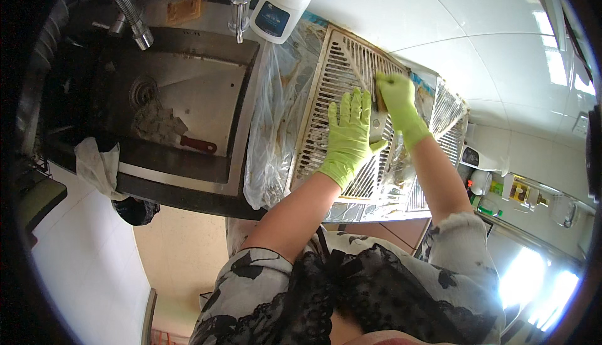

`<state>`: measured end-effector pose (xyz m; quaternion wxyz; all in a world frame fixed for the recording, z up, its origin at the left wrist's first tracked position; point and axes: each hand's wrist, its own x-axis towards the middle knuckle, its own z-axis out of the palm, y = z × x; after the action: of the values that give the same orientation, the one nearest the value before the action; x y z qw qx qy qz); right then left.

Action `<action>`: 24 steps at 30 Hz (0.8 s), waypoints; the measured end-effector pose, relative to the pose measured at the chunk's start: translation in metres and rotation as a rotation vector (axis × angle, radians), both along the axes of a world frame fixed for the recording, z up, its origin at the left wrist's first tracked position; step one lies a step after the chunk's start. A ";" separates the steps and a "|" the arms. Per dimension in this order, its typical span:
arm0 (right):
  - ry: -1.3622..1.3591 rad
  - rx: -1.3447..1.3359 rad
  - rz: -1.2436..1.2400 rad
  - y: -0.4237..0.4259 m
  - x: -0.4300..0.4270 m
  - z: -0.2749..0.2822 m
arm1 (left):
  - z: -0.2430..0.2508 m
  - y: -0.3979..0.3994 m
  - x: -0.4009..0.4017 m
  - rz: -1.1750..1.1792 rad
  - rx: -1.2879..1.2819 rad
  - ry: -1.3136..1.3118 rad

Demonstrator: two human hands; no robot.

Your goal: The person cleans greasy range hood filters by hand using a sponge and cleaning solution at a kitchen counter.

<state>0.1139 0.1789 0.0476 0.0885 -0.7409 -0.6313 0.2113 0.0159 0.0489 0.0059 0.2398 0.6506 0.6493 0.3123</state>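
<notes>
A greasy slotted metal range-hood filter (324,110) lies on clear plastic sheeting (277,124) over the counter. My left hand (349,131), in a lime-green glove, rests flat on its slats with the fingers somewhat spread. Beside it, my right hand (397,98), gloved alike, is closed around a small brown tool (381,103), seemingly a brush. Most of that tool is hidden by the fist. The tool meets the filter near its right edge. Between the hands, a plain metal strip with a round hole (376,123) shows on the filter.
To the left is a steel sink (207,86) holding a red-handled tool (198,145) and grey debris (157,119). A faucet (141,37) overhangs it. One white bottle (284,6) stands behind the plastic. Another slotted filter (451,110) lies at the right, near a second white bottle (487,152).
</notes>
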 end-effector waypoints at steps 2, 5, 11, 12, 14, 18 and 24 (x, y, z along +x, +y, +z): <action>-0.063 0.064 -0.060 0.041 0.002 -0.016 | 0.009 -0.001 0.004 -0.033 -0.006 -0.018; -0.151 0.184 -0.048 0.081 0.006 -0.039 | 0.008 -0.001 0.009 -0.043 0.010 -0.009; -0.039 0.098 -0.032 0.018 0.015 -0.023 | 0.005 -0.003 0.001 -0.022 -0.015 0.019; 0.172 0.036 0.004 0.008 0.033 -0.022 | 0.008 -0.002 0.000 -0.019 -0.017 0.029; 0.376 -0.024 0.033 -0.002 0.046 -0.015 | 0.007 0.002 0.003 -0.012 -0.018 0.025; 0.529 0.053 -0.153 -0.015 0.028 0.001 | 0.003 0.001 0.002 0.000 0.025 0.004; 0.171 0.106 -0.057 0.006 0.006 -0.013 | 0.004 0.001 0.005 0.007 0.033 0.008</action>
<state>0.1197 0.1853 0.0346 0.1869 -0.7321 -0.6106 0.2374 0.0206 0.0498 0.0102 0.2252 0.6533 0.6475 0.3212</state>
